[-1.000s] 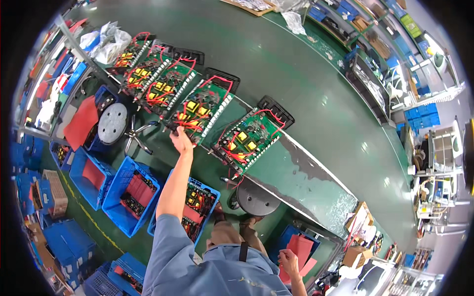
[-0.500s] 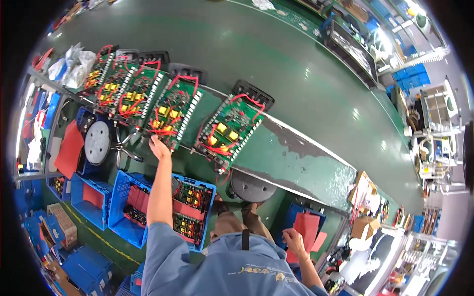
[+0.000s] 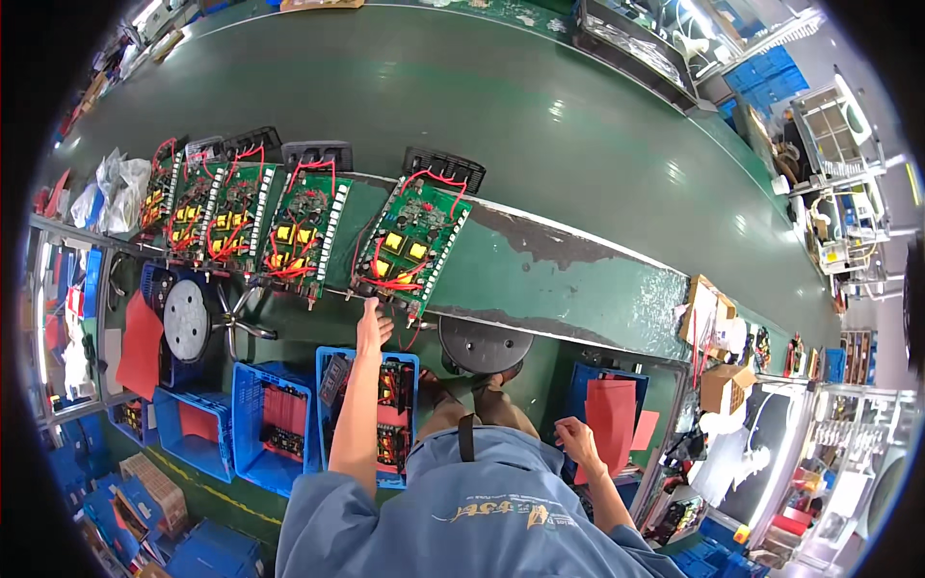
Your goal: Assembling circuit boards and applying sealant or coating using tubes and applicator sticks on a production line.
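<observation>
My left hand (image 3: 374,329) is just below the near edge of the rightmost green circuit board (image 3: 414,241), its fingers apart and holding nothing visible. That board has yellow transformers, red wires and a black slotted part (image 3: 445,169) at its far end. To its left, another circuit board (image 3: 306,226) lies on the narrow green bench, with several similar boards farther left. My right hand (image 3: 578,441) hangs at my right side near a red sheet (image 3: 609,424), fingers loosely bent and nothing visible in them.
A round stool seat (image 3: 485,347) stands beneath the bench's near edge, ahead of my legs. Blue crates with boards and red sheets, such as one crate (image 3: 273,371), line the floor at left. Another stool (image 3: 186,320) and clear plastic bags (image 3: 116,197) are farther left. A cardboard box (image 3: 725,388) sits at right.
My left hand has moved rightward, from the near end of the neighbouring board to below the rightmost board. The whole view has turned, and my right hand remains at my side.
</observation>
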Demonstrator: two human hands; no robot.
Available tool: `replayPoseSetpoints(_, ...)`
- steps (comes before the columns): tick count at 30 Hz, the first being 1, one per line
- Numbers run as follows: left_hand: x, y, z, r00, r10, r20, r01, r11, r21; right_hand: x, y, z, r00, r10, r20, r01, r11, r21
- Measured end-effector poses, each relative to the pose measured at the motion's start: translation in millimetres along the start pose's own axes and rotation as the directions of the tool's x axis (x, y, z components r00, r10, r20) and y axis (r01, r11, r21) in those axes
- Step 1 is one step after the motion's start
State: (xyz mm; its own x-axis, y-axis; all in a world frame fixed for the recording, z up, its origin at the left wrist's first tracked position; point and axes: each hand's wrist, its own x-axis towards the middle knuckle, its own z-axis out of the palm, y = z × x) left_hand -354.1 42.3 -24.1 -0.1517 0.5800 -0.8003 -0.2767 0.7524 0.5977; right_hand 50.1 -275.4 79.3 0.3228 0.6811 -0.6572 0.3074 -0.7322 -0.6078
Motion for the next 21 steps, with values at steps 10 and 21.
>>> replayPoseSetpoints(10, 7, 7, 34, 0.971, -0.012, 0.238, 0.117, 0.893, -0.434, 13, 97, -12, 0.998, -0.014, -0.061, 0.007, 0.994, -0.111)
replayPoseSetpoints(21, -20, 33, 44, 0.979, 0.025, 0.202, 0.047, 0.937, -0.346, -9, 152, -47, 0.979, 0.112, -0.169, -0.09, 0.987, 0.137)
